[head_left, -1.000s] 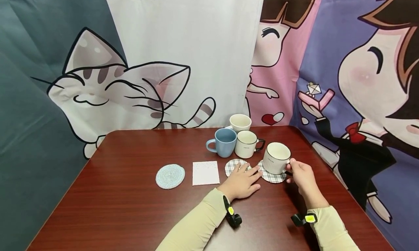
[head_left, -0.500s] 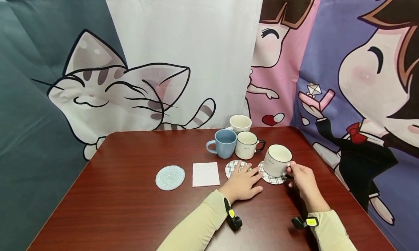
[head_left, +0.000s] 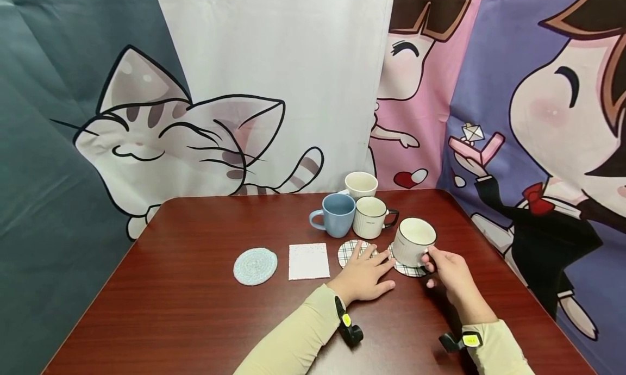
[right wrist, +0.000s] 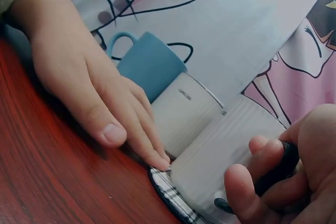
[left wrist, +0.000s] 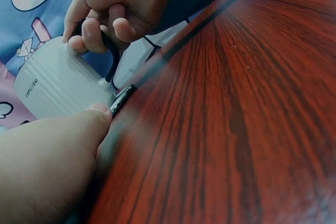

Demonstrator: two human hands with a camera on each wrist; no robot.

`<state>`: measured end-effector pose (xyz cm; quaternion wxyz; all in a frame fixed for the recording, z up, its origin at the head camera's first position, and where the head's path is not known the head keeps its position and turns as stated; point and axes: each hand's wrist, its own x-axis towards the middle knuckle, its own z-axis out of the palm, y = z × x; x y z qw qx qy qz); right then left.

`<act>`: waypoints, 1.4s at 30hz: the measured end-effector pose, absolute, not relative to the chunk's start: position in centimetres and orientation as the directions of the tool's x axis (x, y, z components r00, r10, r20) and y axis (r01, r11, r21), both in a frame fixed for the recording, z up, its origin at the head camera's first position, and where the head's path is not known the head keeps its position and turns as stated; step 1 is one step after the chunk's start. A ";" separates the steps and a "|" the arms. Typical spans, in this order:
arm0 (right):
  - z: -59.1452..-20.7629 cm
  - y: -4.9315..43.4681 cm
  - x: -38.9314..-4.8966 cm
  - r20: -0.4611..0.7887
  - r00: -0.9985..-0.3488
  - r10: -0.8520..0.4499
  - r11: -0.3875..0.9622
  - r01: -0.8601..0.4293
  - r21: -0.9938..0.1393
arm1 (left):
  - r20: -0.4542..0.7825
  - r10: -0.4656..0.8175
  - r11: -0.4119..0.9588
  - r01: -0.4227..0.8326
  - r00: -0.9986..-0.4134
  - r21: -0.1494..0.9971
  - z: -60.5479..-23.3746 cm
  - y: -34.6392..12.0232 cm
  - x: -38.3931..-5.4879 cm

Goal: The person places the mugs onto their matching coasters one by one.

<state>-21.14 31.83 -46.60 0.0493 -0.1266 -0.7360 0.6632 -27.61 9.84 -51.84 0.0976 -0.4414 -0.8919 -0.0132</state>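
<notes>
A white ribbed mug (head_left: 413,243) with a dark rim and black handle sits upright on a round plaid coaster (head_left: 412,271). My right hand (head_left: 452,277) holds it by the handle, fingers curled at the loop, as the left wrist view of the mug (left wrist: 60,80) shows. My left hand (head_left: 361,277) lies low with fingers spread and fairly straight. It partly covers a second plaid coaster (head_left: 346,250), and its fingertips reach the edge of the coaster under the mug, which also shows in the right wrist view as a plaid coaster (right wrist: 170,195).
Behind the hands stand a blue mug (head_left: 337,217), a white mug with black handle (head_left: 368,218) and another white mug (head_left: 361,183). To the left lie a square white coaster (head_left: 309,262) and a round pale-blue woven coaster (head_left: 255,266). A printed cloth (head_left: 293,92) hangs behind the table (head_left: 171,288).
The mug has shifted slightly toward me on its coaster, and my right hand has come a little lower with it, its lower fingers spreading slightly. My left hand stays in place.
</notes>
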 end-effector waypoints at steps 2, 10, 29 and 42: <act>-46.6 31.5 -21.0 -0.082 -0.959 0.272 0.091 0.110 -0.990 | 0.181 0.785 0.611 0.789 -0.593 -0.062 -51.8 9.8 -27.5; -47.0 30.1 -20.8 -0.019 -0.928 0.372 0.141 0.076 -0.987 | 0.158 0.777 0.625 0.777 -0.610 -0.077 -52.0 10.0 -27.6; -47.4 29.1 -19.8 0.056 -0.900 0.432 0.127 0.000 -0.992 | 0.175 0.776 0.626 0.773 -0.606 -0.100 -52.0 10.2 -27.6; -48.0 29.2 -19.8 0.097 -0.883 0.460 0.158 -0.026 -0.987 | 0.163 0.777 0.626 0.773 -0.608 -0.101 -52.0 10.1 -27.2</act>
